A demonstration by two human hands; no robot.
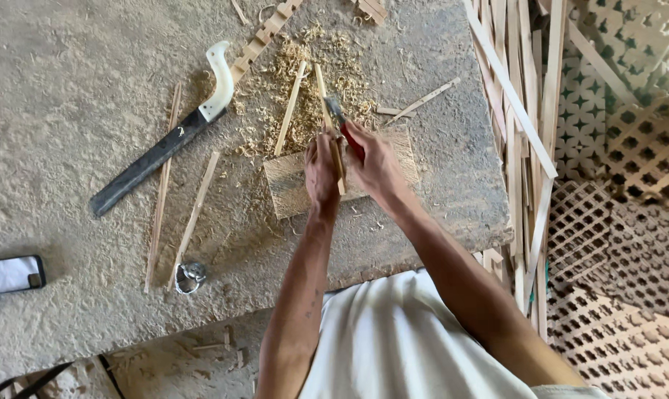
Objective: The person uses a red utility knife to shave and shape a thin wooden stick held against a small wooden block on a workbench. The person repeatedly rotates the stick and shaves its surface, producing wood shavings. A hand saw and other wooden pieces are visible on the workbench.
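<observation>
Both hands worked close: left hand [321, 171] pinched the thin wooden strip [328, 122] running lengthwise away, right hand [375, 166] clenched the red-handled knife [343, 125] just beside.

I work over a rough concrete slab [76, 74] in daylight. Right of the slab lie wooden lattice panels [630, 222] (several stacked); below its front edge I see cracked ground [179, 362].
</observation>
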